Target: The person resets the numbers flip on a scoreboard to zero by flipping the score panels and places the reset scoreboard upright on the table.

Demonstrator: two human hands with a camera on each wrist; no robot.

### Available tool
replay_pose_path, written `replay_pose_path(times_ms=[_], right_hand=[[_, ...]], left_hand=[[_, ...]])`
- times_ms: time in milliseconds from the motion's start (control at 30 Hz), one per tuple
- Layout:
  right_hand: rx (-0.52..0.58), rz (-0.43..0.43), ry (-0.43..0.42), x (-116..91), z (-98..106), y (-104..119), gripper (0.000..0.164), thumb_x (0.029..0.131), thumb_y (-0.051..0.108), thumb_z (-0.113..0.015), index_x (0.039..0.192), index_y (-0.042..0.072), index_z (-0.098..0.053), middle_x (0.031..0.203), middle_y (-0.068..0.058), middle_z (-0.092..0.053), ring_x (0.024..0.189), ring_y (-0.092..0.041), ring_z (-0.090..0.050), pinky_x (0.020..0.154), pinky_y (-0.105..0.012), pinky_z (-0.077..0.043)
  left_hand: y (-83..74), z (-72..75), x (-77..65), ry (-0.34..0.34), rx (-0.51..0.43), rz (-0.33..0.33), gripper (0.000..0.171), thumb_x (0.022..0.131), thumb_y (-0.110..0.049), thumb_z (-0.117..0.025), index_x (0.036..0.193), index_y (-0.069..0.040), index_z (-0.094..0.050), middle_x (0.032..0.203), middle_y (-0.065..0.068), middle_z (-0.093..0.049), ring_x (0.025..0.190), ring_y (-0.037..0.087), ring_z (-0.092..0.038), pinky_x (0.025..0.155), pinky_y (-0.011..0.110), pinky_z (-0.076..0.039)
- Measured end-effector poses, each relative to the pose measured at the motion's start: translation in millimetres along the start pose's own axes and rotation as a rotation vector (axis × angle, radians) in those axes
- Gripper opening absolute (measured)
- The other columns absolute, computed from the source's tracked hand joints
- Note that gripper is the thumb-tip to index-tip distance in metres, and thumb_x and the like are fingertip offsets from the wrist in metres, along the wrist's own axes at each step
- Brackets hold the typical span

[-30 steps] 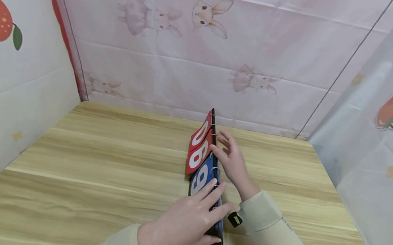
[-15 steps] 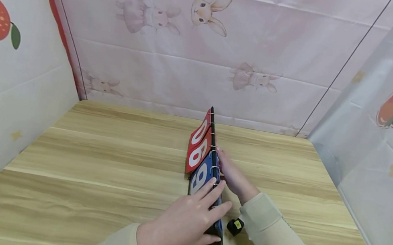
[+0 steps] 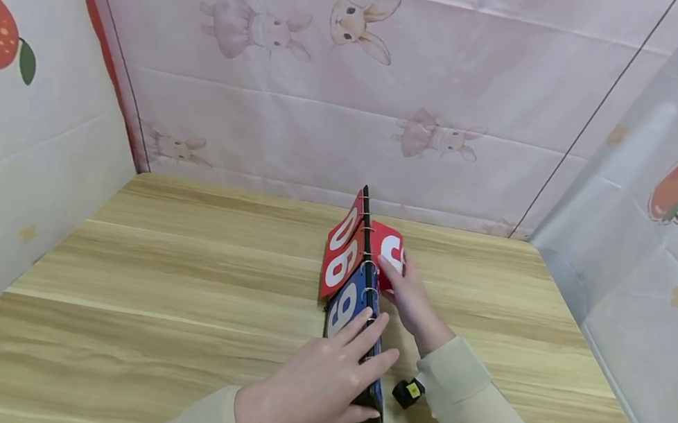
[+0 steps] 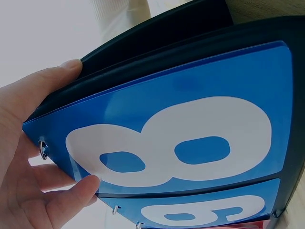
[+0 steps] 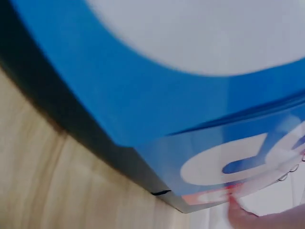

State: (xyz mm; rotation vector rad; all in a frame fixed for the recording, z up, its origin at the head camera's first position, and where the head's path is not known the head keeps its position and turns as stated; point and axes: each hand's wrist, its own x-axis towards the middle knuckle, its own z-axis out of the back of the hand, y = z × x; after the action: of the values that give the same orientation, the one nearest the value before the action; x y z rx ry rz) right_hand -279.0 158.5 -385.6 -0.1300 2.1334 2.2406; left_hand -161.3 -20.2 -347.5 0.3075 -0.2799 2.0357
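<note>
A tent-shaped black flip scoreboard (image 3: 374, 421) with number cards on metal rings stands lengthwise on the table. Its left face carries red cards (image 3: 354, 233) at the far part and a blue card with a 6 (image 3: 359, 284) nearer me. My left hand (image 3: 316, 380) holds the near end, fingers draped over the top edge; a blue 8 card (image 4: 190, 105) fills the left wrist view. On the other face, my right hand (image 3: 415, 300) pinches a red card (image 3: 381, 239) with a white digit, partly hidden by the fingers. The right fingertips are blurred in the right wrist view.
The wood-grain table (image 3: 191, 292) reaches back to a pink rabbit-print curtain (image 3: 285, 135). White printed sheets hang at the left (image 3: 37, 156) and right (image 3: 643, 239). A small black device (image 3: 408, 392) sits at my right wrist.
My right hand, first beside the top edge with fingers spread, dipped down behind the right face and now has a red card lifted outward. The left hand and scoreboard have stayed in place.
</note>
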Motion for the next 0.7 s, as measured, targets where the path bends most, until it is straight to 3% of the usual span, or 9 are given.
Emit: replay_pose_path(times_ms=[167, 300, 467, 567, 700], right_hand=[[0.202, 0.088, -0.1, -2.2, -0.8, 12.1, 0.064, 0.094, 0.017, -0.056, 0.145, 0.012, -0.017, 0.134, -0.014, -0.04, 0.112, -0.02, -0.049, 0.101, -0.035, -0.041], [0.299, 0.163, -0.097, -5.2, -6.3, 22.5, 0.06, 0.093, 0.012, -0.055, 0.143, 0.012, -0.022, 0.132, -0.014, -0.041, 0.113, -0.023, -0.049, 0.1, -0.036, -0.042], [0.122, 0.274, -0.075, -7.1, -16.0, 28.3, 0.061, 0.089, 0.01, -0.061, 0.14, 0.01, -0.029, 0.135, -0.014, -0.043, 0.118, -0.024, -0.046, 0.1, -0.045, -0.04], [-0.009, 0.343, -0.115, -8.1, -20.7, 29.2, 0.056, 0.087, 0.007, -0.062, 0.138, 0.01, -0.037, 0.132, -0.013, -0.047, 0.114, -0.024, -0.05, 0.097, -0.046, -0.044], [-0.188, 0.499, -0.149, -7.8, -25.5, 28.4, 0.053, 0.086, 0.0, -0.061, 0.136, 0.011, -0.045, 0.126, -0.017, -0.05, 0.105, -0.027, -0.057, 0.09, -0.046, -0.049]], left_hand=[[0.1, 0.9, -1.1, 0.009, -0.008, 0.005, 0.064, 0.079, -0.051, -0.066, 0.129, -0.015, -0.051, 0.143, 0.02, -0.036, 0.127, 0.038, -0.036, 0.074, 0.044, -0.056], [0.2, 0.7, -0.9, -0.004, 0.01, 0.001, 0.064, 0.079, -0.052, -0.065, 0.129, -0.015, -0.051, 0.143, 0.021, -0.037, 0.127, 0.038, -0.036, 0.075, 0.044, -0.056], [0.2, -1.2, -1.3, -0.058, 0.033, -0.012, 0.064, 0.076, -0.051, -0.068, 0.126, -0.015, -0.052, 0.14, 0.022, -0.041, 0.124, 0.039, -0.04, 0.072, 0.043, -0.057], [-0.2, -2.7, -1.5, -0.087, 0.042, -0.024, 0.064, 0.074, -0.051, -0.07, 0.125, -0.015, -0.051, 0.139, 0.022, -0.042, 0.122, 0.039, -0.042, 0.07, 0.043, -0.057], [-0.7, -3.8, -2.0, -0.102, 0.055, -0.034, 0.066, 0.073, -0.05, -0.072, 0.125, -0.014, -0.052, 0.138, 0.024, -0.042, 0.122, 0.039, -0.042, 0.073, 0.043, -0.056]])
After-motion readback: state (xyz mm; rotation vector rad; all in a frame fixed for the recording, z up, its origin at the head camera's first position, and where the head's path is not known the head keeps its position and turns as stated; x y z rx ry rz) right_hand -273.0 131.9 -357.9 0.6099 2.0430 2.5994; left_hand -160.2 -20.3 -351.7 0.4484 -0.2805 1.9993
